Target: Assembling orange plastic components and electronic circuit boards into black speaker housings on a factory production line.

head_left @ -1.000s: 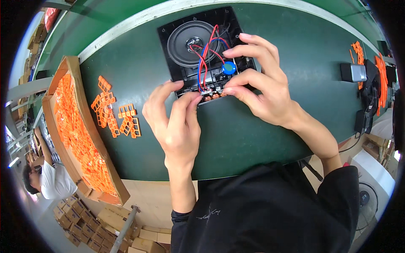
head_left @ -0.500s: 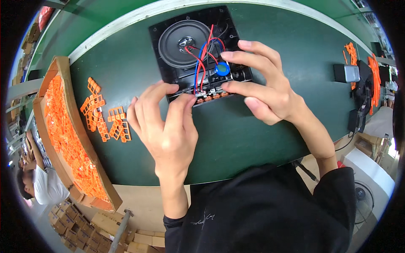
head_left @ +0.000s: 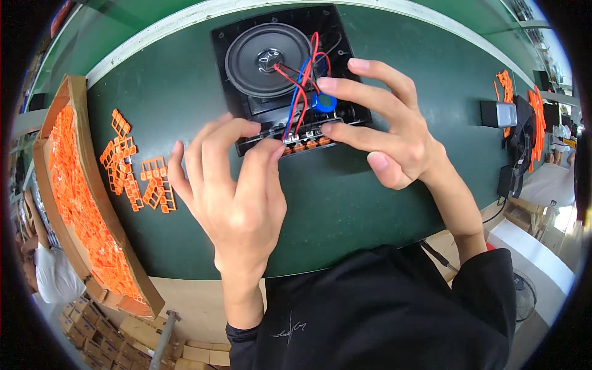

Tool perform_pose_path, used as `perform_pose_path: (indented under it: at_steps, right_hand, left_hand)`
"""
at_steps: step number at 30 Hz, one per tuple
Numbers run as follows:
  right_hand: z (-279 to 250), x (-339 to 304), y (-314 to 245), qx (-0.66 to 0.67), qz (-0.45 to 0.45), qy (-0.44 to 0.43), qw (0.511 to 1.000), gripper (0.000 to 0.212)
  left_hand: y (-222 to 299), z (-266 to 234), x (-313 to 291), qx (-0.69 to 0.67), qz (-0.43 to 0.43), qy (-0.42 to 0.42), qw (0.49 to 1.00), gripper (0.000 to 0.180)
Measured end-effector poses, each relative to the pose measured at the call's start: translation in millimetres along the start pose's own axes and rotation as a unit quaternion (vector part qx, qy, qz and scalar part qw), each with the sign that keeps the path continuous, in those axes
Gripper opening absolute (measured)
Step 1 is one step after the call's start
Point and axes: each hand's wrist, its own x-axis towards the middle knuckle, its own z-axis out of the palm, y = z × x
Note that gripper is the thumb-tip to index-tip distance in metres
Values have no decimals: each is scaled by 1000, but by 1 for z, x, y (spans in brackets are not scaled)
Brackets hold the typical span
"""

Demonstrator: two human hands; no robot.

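Note:
A black speaker housing [head_left: 251,111] lies on the green table with its round speaker cone [head_left: 262,65] facing up. Red and blue wires [head_left: 300,92] run from the cone area to a circuit board [head_left: 302,140] along the near edge, where small orange parts show. A blue cylindrical part [head_left: 323,103] sits beside the wires. My left hand [head_left: 237,191] grips the housing's near-left edge, its fingertips by the wire ends. My right hand [head_left: 388,132] has its fingers spread, the index tip touching the board's right part and another fingertip close above the blue part. The left thumb is partly hidden.
On the left, loose orange plastic frames [head_left: 158,185] lie beside a long cardboard tray [head_left: 123,246] full of orange pieces. At the table's right end are a grey-black block [head_left: 498,114], black items and orange strips [head_left: 536,132]. A person [head_left: 55,271] is at far left.
The view has shifted slightly, moving the table items left in the picture. Both hands stay at the housing's near edge; the right thumb is a little farther from its fingers.

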Motion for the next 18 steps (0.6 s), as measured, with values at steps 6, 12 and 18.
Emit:
perform_pose_path:
  at_steps: [6, 12, 18]
  right_hand:
    - [5, -1, -1, -33, -20, 24, 999, 25]
    - [37, -21, -19, -153, -20, 127, 980, 23]
    - [45, -21, -17, -168, -10, 148, 974, 23]
  left_hand:
    - [-4, -4, 5, -25, 24, -32, 999, 12]
    - [-19, 16, -22, -54, 145, 77, 985, 25]
    - [-16, 29, -28, -14, 127, 86, 988, 30]
